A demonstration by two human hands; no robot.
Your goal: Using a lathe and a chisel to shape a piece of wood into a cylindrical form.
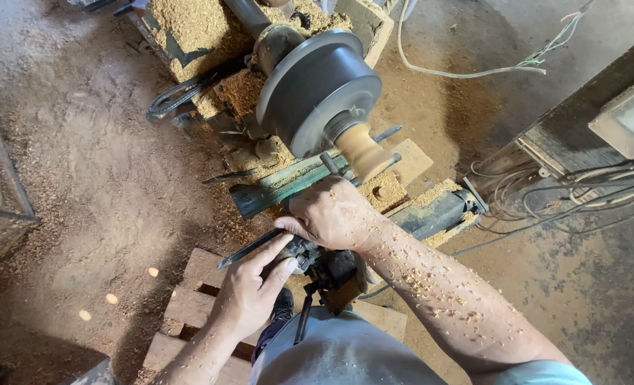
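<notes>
A pale rounded wooden piece (362, 148) is mounted on the dark metal disc (320, 89) of a lathe and looks blurred from turning. My right hand (330, 212) rests on the green tool rest (288, 182) just below the wood, gripping a long dark chisel (249, 247) whose tip is hidden behind my hand. My left hand (251, 285) is closed around the handle end of the same chisel, close to my body. Wood chips cover my right forearm.
Sawdust is piled over the lathe bed (196, 28) and the dirt floor. Spare metal tools (181, 96) lie beside the lathe. A wooden pallet (196, 299) is under my feet. Loose wires (580, 196) and a box with a yellow dot (630, 117) sit at right.
</notes>
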